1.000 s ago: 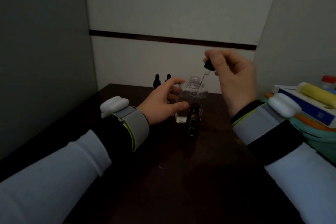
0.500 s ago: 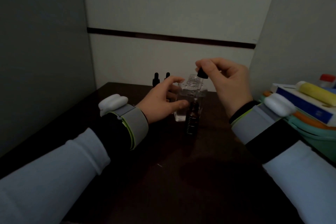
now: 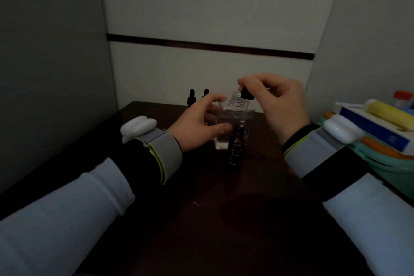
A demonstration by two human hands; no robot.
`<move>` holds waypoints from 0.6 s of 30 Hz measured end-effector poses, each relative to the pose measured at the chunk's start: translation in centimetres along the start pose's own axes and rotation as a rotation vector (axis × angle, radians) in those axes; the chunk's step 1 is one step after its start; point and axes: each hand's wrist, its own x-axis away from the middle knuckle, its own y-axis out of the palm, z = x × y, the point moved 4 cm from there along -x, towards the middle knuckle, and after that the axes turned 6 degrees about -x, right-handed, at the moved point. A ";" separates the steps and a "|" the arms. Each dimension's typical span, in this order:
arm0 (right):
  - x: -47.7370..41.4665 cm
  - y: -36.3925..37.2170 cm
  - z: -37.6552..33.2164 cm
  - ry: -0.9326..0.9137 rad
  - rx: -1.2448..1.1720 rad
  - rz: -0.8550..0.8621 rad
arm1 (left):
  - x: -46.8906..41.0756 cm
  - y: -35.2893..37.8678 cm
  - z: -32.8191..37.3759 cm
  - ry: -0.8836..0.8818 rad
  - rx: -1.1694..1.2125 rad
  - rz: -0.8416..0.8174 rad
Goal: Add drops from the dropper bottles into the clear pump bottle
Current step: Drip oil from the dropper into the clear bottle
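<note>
A clear square bottle (image 3: 226,125) with an open threaded neck stands mid-table, with clear liquid in it. My left hand (image 3: 197,123) is wrapped around its left side. Right in front of it stands a dark dropper bottle (image 3: 235,149) with a printed scale, its neck open. My right hand (image 3: 277,101) pinches the black dropper cap (image 3: 247,94) just above and right of the clear bottle's neck. The glass pipette hangs down from the cap toward the dark bottle's mouth; its tip is hard to make out.
Two more black-capped dropper bottles (image 3: 198,97) stand at the back by the wall, behind my left hand. On the right sits a teal basket (image 3: 394,163) with a blue-white box (image 3: 369,123) and a yellow tube (image 3: 389,114). Walls close in left and right.
My right hand has come down and leftward with the dropper, from above the clear bottle's neck toward the dark bottle. My left hand has stayed on the clear bottle.
</note>
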 end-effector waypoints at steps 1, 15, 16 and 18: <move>0.0 0.0 -0.1 -0.002 -0.005 -0.003 | 0.0 0.0 0.0 -0.001 -0.001 -0.001; -0.3 -0.8 -1.6 -0.072 -0.103 0.204 | 0.2 -0.2 0.2 -0.015 -0.002 -0.010; -0.5 -1.1 -1.9 -0.094 -0.127 0.252 | 0.2 -0.2 0.2 -0.014 -0.003 -0.015; -0.9 -1.4 -2.1 -0.119 -0.157 0.321 | 0.2 -0.3 0.3 -0.011 -0.006 -0.029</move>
